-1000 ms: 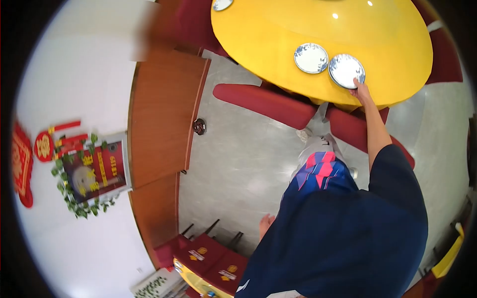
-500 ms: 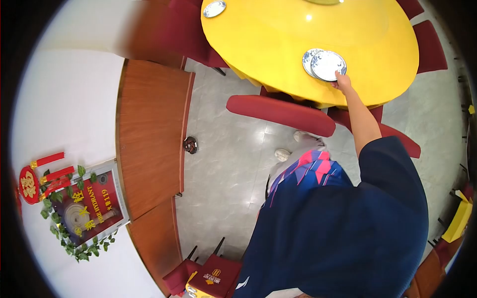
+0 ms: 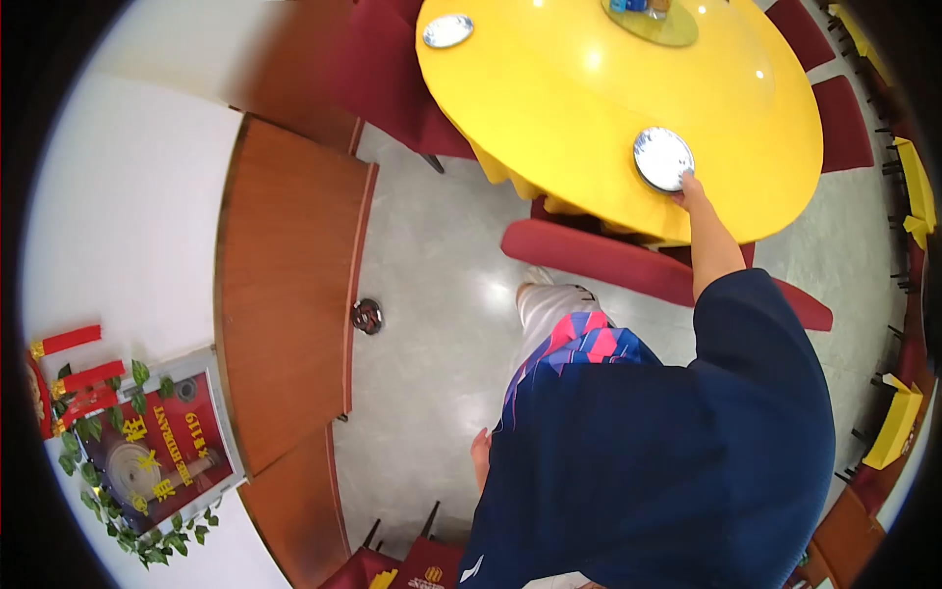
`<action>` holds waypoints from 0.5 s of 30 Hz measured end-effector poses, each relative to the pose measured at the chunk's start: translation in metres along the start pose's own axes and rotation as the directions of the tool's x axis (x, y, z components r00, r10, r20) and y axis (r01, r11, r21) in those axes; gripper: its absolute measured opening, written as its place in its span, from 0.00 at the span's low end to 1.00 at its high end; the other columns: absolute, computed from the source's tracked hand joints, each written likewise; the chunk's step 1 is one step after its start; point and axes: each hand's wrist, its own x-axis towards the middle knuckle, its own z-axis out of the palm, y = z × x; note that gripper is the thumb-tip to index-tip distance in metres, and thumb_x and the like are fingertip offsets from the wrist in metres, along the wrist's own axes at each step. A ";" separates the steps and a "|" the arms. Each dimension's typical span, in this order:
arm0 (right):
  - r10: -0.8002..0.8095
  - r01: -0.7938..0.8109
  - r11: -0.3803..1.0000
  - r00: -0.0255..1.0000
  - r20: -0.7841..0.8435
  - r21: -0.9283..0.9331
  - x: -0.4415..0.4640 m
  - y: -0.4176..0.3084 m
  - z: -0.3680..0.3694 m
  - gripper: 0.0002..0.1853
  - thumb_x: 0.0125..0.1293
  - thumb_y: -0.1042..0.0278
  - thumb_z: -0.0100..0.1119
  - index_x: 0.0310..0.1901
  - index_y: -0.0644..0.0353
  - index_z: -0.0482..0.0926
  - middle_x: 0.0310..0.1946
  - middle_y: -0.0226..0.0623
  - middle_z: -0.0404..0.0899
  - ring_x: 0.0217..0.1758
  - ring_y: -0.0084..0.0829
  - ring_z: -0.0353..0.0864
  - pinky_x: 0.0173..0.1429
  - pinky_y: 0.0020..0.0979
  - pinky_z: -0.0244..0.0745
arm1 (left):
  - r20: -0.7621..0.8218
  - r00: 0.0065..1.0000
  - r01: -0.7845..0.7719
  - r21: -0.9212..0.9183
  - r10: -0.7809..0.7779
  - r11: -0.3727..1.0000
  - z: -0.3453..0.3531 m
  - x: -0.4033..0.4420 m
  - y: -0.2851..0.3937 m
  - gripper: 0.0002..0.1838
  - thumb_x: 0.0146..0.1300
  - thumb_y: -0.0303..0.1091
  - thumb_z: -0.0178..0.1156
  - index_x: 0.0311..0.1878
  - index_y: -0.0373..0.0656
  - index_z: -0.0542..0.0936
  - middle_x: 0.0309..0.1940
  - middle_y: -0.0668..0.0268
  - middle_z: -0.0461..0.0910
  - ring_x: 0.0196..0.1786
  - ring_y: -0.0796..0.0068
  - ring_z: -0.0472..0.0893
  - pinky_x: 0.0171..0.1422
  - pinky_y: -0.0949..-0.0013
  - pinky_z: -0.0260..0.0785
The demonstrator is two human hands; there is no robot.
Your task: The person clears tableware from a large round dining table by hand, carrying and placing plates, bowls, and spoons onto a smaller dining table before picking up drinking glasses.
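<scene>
My right hand (image 3: 686, 189) grips the near rim of a white plate (image 3: 663, 157) with a blue pattern, thumb on top. The plate is over the near part of the yellow-covered round table (image 3: 549, 128). A dark edge shows beneath its rim; whether another plate lies under it I cannot tell. My left hand (image 3: 481, 455) hangs low beside my body, away from the table. Its fingers are small and partly hidden, and nothing can be made out in them.
Another patterned plate (image 3: 448, 31) lies at the table's far left edge. A glass turntable (image 3: 667, 25) carries small items. Red chairs surround the table, one chair back (image 3: 599, 260) just before me. A wooden cabinet (image 3: 285, 294) lines the left, with a dark round object (image 3: 367, 316) by its base.
Two overlapping plates showed before; now only one is visible at my right hand. The view has shifted, bringing more of the turntable in, and my left hand has come into sight.
</scene>
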 end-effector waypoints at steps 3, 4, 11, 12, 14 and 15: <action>0.052 -0.039 0.956 0.998 -0.036 0.292 -0.008 -0.005 0.013 0.18 0.70 0.53 0.56 0.55 0.53 0.75 0.42 0.33 0.83 0.35 0.33 0.83 0.36 0.33 0.80 | 0.056 0.998 -0.026 0.144 0.018 0.989 0.016 0.030 0.050 0.21 0.74 0.37 0.47 0.65 0.36 0.70 0.50 0.50 0.82 0.54 0.62 0.82 0.56 0.62 0.76; 0.054 -0.033 0.935 0.997 -0.050 0.353 0.007 0.002 0.013 0.19 0.67 0.56 0.61 0.55 0.54 0.75 0.43 0.34 0.83 0.37 0.34 0.84 0.36 0.32 0.80 | 0.095 0.995 -0.040 0.194 0.022 0.980 0.021 0.040 0.068 0.21 0.74 0.38 0.47 0.65 0.36 0.70 0.50 0.51 0.82 0.54 0.62 0.82 0.56 0.62 0.76; 0.088 -0.033 0.929 0.987 -0.132 0.370 0.003 0.002 0.019 0.21 0.64 0.62 0.69 0.54 0.61 0.75 0.45 0.36 0.83 0.41 0.32 0.85 0.36 0.32 0.81 | 0.030 1.000 -0.009 0.392 -0.003 0.920 0.040 0.083 0.222 0.21 0.74 0.43 0.48 0.63 0.41 0.73 0.48 0.55 0.83 0.52 0.65 0.82 0.54 0.63 0.75; 0.107 -0.049 0.929 0.984 -0.140 0.367 0.005 0.012 0.019 0.21 0.64 0.62 0.69 0.54 0.61 0.75 0.45 0.36 0.83 0.41 0.32 0.85 0.36 0.32 0.81 | -0.066 0.998 0.045 0.395 -0.021 0.917 0.075 0.065 0.279 0.20 0.74 0.43 0.49 0.62 0.42 0.74 0.48 0.57 0.83 0.52 0.66 0.82 0.53 0.63 0.75; 0.012 0.012 0.943 0.998 -0.069 0.332 0.011 0.011 0.015 0.22 0.64 0.61 0.68 0.55 0.60 0.74 0.44 0.34 0.83 0.42 0.31 0.83 0.39 0.32 0.79 | -0.081 0.996 0.072 0.369 -0.045 0.927 0.094 0.066 0.326 0.20 0.73 0.42 0.49 0.61 0.43 0.74 0.47 0.58 0.83 0.50 0.67 0.82 0.52 0.64 0.75; 0.041 -0.020 0.948 0.998 -0.058 0.319 0.012 0.013 0.016 0.22 0.66 0.62 0.66 0.58 0.58 0.73 0.47 0.32 0.82 0.44 0.30 0.82 0.42 0.33 0.78 | -0.090 0.995 0.079 0.339 -0.051 0.937 0.095 0.075 0.337 0.19 0.73 0.41 0.49 0.61 0.44 0.74 0.47 0.59 0.83 0.48 0.69 0.82 0.50 0.64 0.74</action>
